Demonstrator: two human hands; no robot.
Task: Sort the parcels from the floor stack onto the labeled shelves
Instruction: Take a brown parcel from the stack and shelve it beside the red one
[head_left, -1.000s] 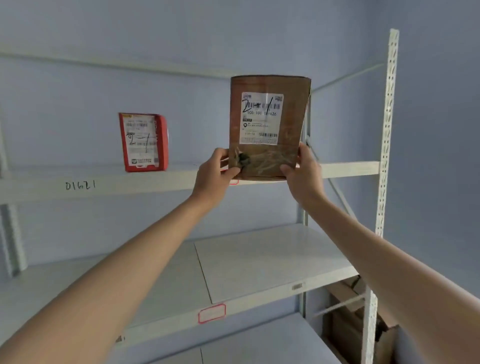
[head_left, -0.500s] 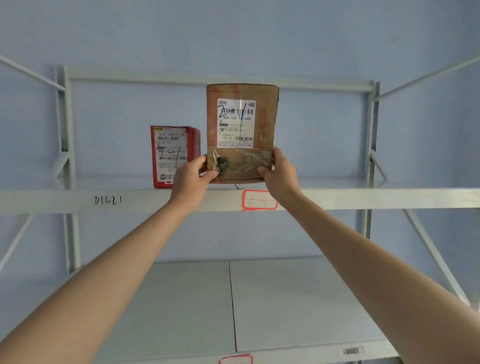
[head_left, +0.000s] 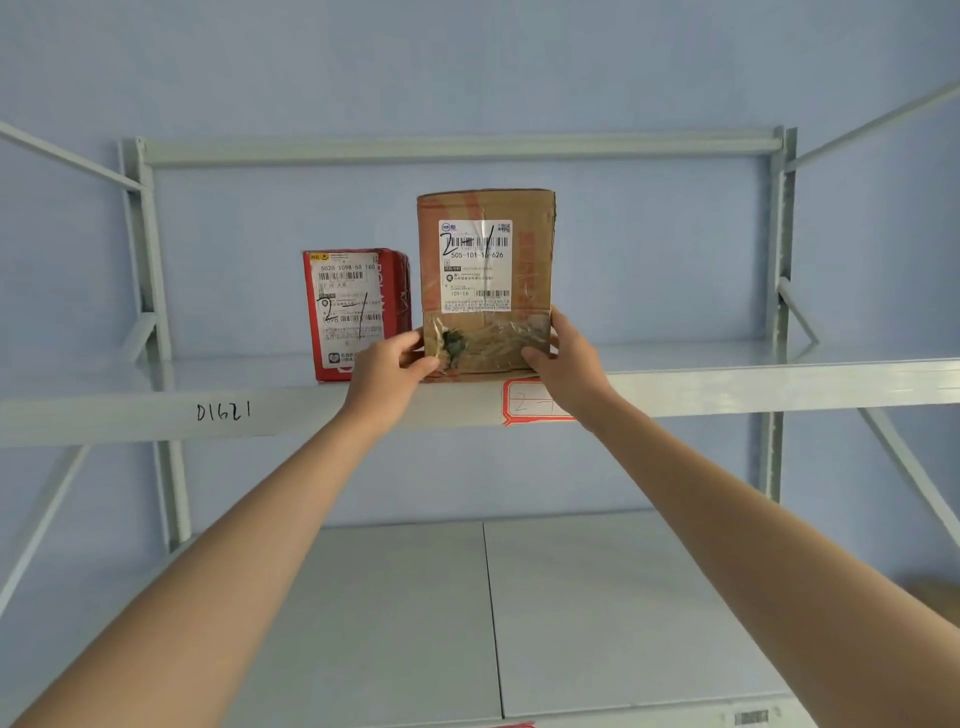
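A brown cardboard parcel (head_left: 485, 280) stands upright on the upper shelf (head_left: 727, 387), its white label marked "2-1" facing me. My left hand (head_left: 387, 371) grips its lower left corner and my right hand (head_left: 563, 364) grips its lower right corner. Just left of it stands a smaller red parcel (head_left: 356, 312), also marked "2-1", close beside the brown one. A red-bordered shelf tag (head_left: 524, 402) reading "2-" sits on the shelf's front edge under the brown parcel, partly hidden by my right wrist.
"01621" is handwritten on the shelf's front edge (head_left: 223, 413). A lower shelf (head_left: 571, 613) of two grey panels lies beneath my arms. Grey uprights (head_left: 150, 291) and diagonal braces frame both sides. A blue wall is behind. A brown box corner (head_left: 935, 597) shows at far right.
The view swung to face the shelf. Both hands lowered the brown parcel so that its base now rests on the upper shelf beside the red parcel.
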